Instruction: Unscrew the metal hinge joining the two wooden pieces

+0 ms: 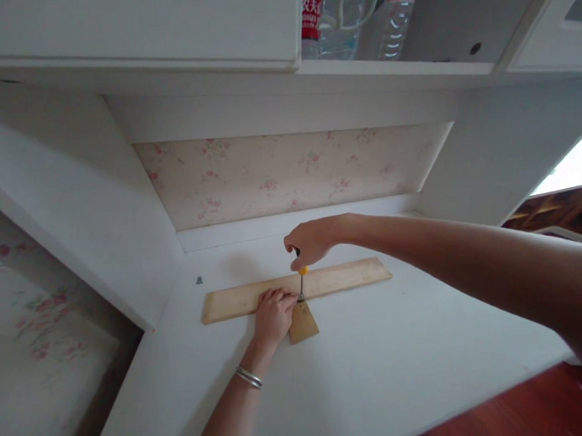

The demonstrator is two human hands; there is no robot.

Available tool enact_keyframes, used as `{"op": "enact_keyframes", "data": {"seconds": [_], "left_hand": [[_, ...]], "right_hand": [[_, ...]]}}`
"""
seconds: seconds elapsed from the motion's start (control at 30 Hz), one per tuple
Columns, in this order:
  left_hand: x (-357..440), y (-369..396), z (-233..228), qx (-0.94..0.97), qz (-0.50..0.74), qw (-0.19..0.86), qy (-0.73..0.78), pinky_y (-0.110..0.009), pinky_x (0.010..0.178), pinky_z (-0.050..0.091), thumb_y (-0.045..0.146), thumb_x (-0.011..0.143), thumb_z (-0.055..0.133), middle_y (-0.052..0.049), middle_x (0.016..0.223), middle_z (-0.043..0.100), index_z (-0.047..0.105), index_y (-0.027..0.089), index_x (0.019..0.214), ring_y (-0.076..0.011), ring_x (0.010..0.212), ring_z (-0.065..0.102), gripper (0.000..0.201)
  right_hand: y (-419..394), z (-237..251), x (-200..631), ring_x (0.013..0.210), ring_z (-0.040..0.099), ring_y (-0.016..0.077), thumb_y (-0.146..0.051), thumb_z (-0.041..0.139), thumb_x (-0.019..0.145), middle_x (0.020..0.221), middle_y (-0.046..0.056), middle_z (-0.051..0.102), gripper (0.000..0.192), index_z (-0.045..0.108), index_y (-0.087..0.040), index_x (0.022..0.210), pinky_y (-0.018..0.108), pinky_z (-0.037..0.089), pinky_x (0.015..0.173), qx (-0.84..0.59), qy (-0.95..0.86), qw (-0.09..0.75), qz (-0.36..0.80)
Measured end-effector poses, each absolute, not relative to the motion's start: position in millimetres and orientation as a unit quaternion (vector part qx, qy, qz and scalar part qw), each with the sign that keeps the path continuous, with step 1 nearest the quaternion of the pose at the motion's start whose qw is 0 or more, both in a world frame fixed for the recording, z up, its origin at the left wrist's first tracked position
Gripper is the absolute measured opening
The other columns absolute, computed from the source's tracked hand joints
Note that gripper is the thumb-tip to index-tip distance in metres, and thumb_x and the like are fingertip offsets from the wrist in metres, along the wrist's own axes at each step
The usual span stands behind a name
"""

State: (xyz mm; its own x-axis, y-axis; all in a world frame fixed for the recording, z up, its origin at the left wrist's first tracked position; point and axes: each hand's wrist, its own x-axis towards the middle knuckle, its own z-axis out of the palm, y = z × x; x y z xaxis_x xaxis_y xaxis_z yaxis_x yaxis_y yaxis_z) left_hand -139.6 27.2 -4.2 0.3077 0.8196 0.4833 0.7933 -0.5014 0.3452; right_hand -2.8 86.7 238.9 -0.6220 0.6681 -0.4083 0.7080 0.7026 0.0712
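A long, pale wooden board (345, 277) lies flat on the white surface, with a smaller wooden piece (303, 323) against its near edge. At their joint sits a small metal fitting (300, 298), partly hidden. My left hand (276, 311) rests on the board, fingers stretched over its top and fingertips beside the fitting. In my right hand (313, 241) is a screwdriver (302, 280) with a yellow and black handle, my fingers closed around it. Its shaft points down, nearly upright, to the fitting. Whether the tip sits in a screw is too small to tell.
A small metal piece (199, 280) lies on the white surface (380, 351), left of the board. White side panels stand left and right. Overhead, a cabinet shelf (395, 71) holds plastic bottles (397, 21) and a clear jug (345, 31).
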Motion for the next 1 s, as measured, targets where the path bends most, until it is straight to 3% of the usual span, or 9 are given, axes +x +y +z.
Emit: {"op": "enact_keyframes", "data": {"seconds": [0.1, 0.27, 0.37, 0.47, 0.63, 0.77, 0.83, 0.9, 1.0], "left_hand": [[-139.5, 27.1, -3.7, 0.808, 0.312, 0.021, 0.5, -0.037, 0.089, 0.038, 0.021, 0.086, 0.054, -0.002, 0.099, 0.066, 0.071, 0.027, 0.091, -0.0192, 0.096, 0.052, 0.019], [-139.4, 27.4, -2.9, 0.809, 0.31, 0.021, 0.499, -0.038, 0.09, 0.038, 0.02, 0.086, 0.053, -0.003, 0.1, 0.066, 0.071, 0.027, 0.09, -0.0191, 0.096, 0.052, 0.019], [-139.1, 26.7, -1.6, 0.81, 0.311, 0.023, 0.497, -0.038, 0.089, 0.039, 0.021, 0.086, 0.052, -0.003, 0.099, 0.066, 0.071, 0.027, 0.091, -0.0189, 0.095, 0.052, 0.02], [-138.8, 25.4, 0.3, 0.81, 0.309, 0.024, 0.498, -0.037, 0.088, 0.039, 0.022, 0.087, 0.051, -0.003, 0.099, 0.066, 0.071, 0.026, 0.091, -0.0189, 0.095, 0.052, 0.021], [-137.7, 24.5, 2.2, 0.809, 0.313, 0.02, 0.497, -0.037, 0.088, 0.039, 0.023, 0.087, 0.051, -0.003, 0.096, 0.066, 0.071, 0.027, 0.09, -0.0189, 0.095, 0.053, 0.02], [-136.4, 24.4, 2.7, 0.808, 0.315, 0.017, 0.498, -0.038, 0.09, 0.039, 0.025, 0.084, 0.055, -0.004, 0.096, 0.066, 0.071, 0.027, 0.091, -0.0197, 0.096, 0.053, 0.017], [-136.1, 24.4, 3.1, 0.807, 0.316, 0.015, 0.498, -0.038, 0.09, 0.039, 0.025, 0.083, 0.056, -0.003, 0.096, 0.066, 0.071, 0.027, 0.091, -0.0196, 0.095, 0.053, 0.017], [-136.1, 24.5, 3.3, 0.806, 0.317, 0.013, 0.499, -0.038, 0.089, 0.039, 0.026, 0.083, 0.056, -0.003, 0.095, 0.066, 0.071, 0.028, 0.091, -0.0196, 0.095, 0.053, 0.017], [-136.1, 24.8, 3.0, 0.806, 0.32, 0.012, 0.498, -0.038, 0.09, 0.039, 0.026, 0.083, 0.056, -0.003, 0.096, 0.066, 0.071, 0.028, 0.091, -0.0197, 0.095, 0.053, 0.017]], "right_hand": [[86.4, 238.8, -2.0, 0.066, 0.061, 0.0204, -0.037, 0.044, 0.082, 0.08, 0.013, 0.067, 0.039, 0.064, -0.01, 0.103, 0.031, 0.04, 0.06, 0.4, 0.891, 0.212, -0.042], [84.9, 236.8, 2.3, 0.091, 0.059, 0.0241, -0.029, 0.062, 0.067, 0.112, 0.013, 0.061, 0.049, 0.058, -0.017, 0.114, 0.029, 0.041, 0.065, 0.323, 0.932, 0.163, -0.017], [83.9, 234.7, 4.2, 0.075, 0.062, 0.0219, -0.05, 0.053, 0.076, 0.099, 0.014, 0.064, 0.055, 0.054, -0.014, 0.118, 0.031, 0.042, 0.063, 0.386, 0.906, 0.17, -0.043], [83.6, 232.6, 6.6, 0.062, 0.062, 0.0189, -0.041, 0.04, 0.086, 0.087, 0.012, 0.065, 0.045, 0.053, -0.012, 0.118, 0.032, 0.042, 0.062, 0.411, 0.891, 0.187, -0.052], [83.4, 231.6, 9.9, 0.092, 0.06, 0.0232, -0.026, 0.06, 0.07, 0.114, 0.013, 0.058, 0.043, 0.057, -0.018, 0.112, 0.027, 0.042, 0.067, 0.308, 0.944, 0.118, -0.008], [83.1, 233.6, 6.7, 0.064, 0.062, 0.0177, -0.047, 0.051, 0.079, 0.095, 0.013, 0.065, 0.047, 0.055, -0.013, 0.111, 0.028, 0.042, 0.059, 0.396, 0.906, 0.14, -0.058], [83.5, 234.5, 5.6, 0.056, 0.06, 0.0157, -0.039, 0.04, 0.086, 0.082, 0.011, 0.067, 0.038, 0.058, -0.011, 0.104, 0.028, 0.041, 0.058, 0.413, 0.892, 0.168, -0.075], [84.1, 234.6, 6.0, 0.068, 0.063, 0.0176, -0.029, 0.046, 0.081, 0.09, 0.012, 0.068, 0.029, 0.059, -0.013, 0.101, 0.027, 0.041, 0.061, 0.385, 0.907, 0.157, -0.059], [84.3, 233.9, 7.9, 0.087, 0.061, 0.0225, -0.026, 0.059, 0.068, 0.108, 0.012, 0.064, 0.047, 0.054, -0.016, 0.114, 0.027, 0.041, 0.062, 0.363, 0.924, 0.113, -0.031]]}}
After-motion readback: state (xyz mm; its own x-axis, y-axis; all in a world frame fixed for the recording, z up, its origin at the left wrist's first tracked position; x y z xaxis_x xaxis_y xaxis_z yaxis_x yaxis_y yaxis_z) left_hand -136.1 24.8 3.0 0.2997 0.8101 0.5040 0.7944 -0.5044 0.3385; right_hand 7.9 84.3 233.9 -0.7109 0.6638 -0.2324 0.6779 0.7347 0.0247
